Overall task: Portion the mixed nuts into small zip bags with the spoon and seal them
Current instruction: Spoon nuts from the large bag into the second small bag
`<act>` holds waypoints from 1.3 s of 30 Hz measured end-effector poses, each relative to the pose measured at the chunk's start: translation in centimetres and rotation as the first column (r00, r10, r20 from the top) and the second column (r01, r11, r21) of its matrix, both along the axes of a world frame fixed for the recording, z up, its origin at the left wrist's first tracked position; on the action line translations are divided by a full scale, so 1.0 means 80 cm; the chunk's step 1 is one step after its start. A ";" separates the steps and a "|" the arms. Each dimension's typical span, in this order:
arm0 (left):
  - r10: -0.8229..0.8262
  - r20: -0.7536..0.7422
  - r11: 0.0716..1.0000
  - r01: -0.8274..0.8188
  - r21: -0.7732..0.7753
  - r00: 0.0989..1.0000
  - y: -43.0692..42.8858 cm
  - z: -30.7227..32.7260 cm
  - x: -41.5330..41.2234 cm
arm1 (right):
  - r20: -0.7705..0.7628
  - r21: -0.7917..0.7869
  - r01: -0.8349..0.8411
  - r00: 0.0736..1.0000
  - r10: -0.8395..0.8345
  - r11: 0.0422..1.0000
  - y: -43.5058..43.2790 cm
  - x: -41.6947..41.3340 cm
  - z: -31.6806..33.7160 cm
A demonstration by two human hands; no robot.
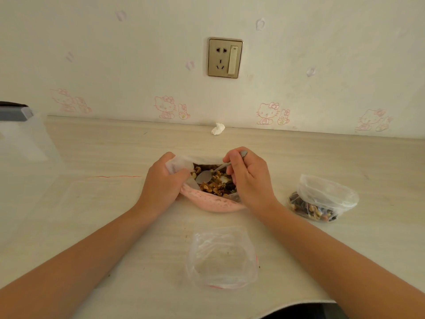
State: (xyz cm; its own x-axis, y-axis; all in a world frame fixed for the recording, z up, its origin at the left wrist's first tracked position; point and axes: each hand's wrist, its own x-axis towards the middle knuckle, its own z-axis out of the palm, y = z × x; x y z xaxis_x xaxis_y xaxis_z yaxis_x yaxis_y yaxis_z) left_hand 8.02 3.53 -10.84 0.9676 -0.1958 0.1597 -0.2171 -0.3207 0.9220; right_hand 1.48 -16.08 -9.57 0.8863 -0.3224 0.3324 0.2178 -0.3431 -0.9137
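One clear zip bag (222, 257) lies open and empty, nearest on the table (115, 146). Beyond it, a pink bag (213, 204) holds brown mixed nuts (216, 188). Left hand (163, 180) grips its left rim, fingers curled. Right hand (249, 178) pinches the grey spoon (203, 176), whose bowl rests on the nuts. Further right, apart from the hand: second zip bag (322, 199), part-filled with nuts. Crumpled tissue (218, 128) by the wall.

Pink spotty bag (213, 204), brown and tan mixed nuts (213, 188), grey spoon (203, 177), gold socket (225, 58), pink cat drawings (266, 113) on cream wall (138, 54).
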 end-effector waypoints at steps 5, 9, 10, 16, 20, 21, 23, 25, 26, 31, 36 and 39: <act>0.001 -0.007 0.999 -0.001 0.038 1.000 0.001 -0.003 0.002 | 0.004 -0.024 -0.031 1.000 0.031 0.999 -0.006 0.025 0.001; 0.025 0.048 0.995 -0.029 0.099 0.999 -0.001 -0.008 0.009 | 0.042 -0.026 -0.046 0.998 0.047 0.999 -0.018 0.025 0.002; 0.020 0.044 0.992 -0.026 0.124 0.999 -0.002 -0.008 0.011 | 0.050 -0.029 -0.042 0.998 0.044 0.999 -0.020 0.023 0.003; -0.019 -0.012 0.945 0.022 0.326 1.000 -0.004 -0.001 0.025 | 0.091 0.083 0.017 0.996 -0.025 0.996 -0.028 0.012 0.024; -0.020 0.068 0.948 -0.003 0.318 0.997 -0.007 -0.002 0.024 | 0.093 0.075 0.118 0.988 -0.125 0.990 -0.043 0.003 0.044; -0.022 0.085 0.958 -0.003 0.286 0.996 -0.007 -0.003 0.022 | 0.039 0.052 0.122 0.992 -0.124 0.991 -0.046 0.002 0.047; -0.010 0.089 0.975 -0.010 0.223 0.996 -0.006 -0.004 0.021 | -0.083 -0.001 0.116 0.990 -0.116 0.993 -0.049 0.003 0.050; 0.012 0.067 0.988 -0.022 0.152 0.998 -0.006 -0.005 0.018 | -0.144 -0.048 0.117 0.982 -0.123 0.992 -0.048 0.003 0.049; 0.019 0.055 0.995 -0.024 0.100 0.998 -0.006 -0.005 0.016 | -0.146 -0.063 0.123 0.981 -0.131 0.990 -0.046 0.003 0.047; 0.089 -0.039 0.986 -0.093 -0.135 0.995 -0.005 0.001 0.013 | -0.058 -0.065 0.172 0.983 -0.176 0.983 -0.034 0.001 0.034; 0.079 -0.205 0.944 -0.140 -0.298 0.976 -0.005 0.019 0.014 | 0.007 -0.030 0.163 0.987 -0.163 0.986 -0.030 0.005 0.025; -0.080 -0.297 0.904 -0.056 -0.423 0.951 -0.006 0.020 0.017 | -0.020 0.031 0.130 0.991 -0.130 0.991 -0.030 0.007 0.022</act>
State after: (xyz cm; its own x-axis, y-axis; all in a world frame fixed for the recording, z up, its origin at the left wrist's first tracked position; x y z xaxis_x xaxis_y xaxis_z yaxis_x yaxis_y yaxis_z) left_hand 9.42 3.07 -9.26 0.9800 -0.1872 -0.0681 0.0904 0.1135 0.9894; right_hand 2.03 -18.48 -7.81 0.8418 -0.4458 0.3042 0.1567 -0.3375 -0.9282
